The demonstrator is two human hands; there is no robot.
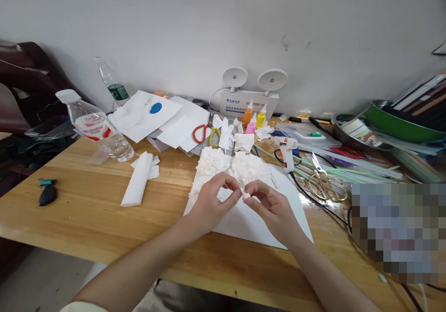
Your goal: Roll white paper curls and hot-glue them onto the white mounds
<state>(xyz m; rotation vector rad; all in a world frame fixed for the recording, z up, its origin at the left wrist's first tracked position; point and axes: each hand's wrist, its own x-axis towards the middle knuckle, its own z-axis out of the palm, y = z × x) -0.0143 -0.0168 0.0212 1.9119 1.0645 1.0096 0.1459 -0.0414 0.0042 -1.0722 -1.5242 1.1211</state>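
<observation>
Between the fingertips of both my hands is a small piece of white paper (245,195). My left hand (215,198) pinches its left side, thumb against forefinger. My right hand (270,205) pinches the piece from the right, and its other fingers curl. Both hands hover over a white sheet (240,230) lying on the table. Just beyond them, two heaps of crumpled white paper bits (213,161) rest on that sheet, the left one partly hidden by my left hand.
Nearby on the right are a white glue gun (287,154) with a black cable and gold-handled scissors (324,179). Bottles of coloured paint (247,114) stand at the back. A folded white paper strip (137,182) and a water bottle (101,130) are on the left.
</observation>
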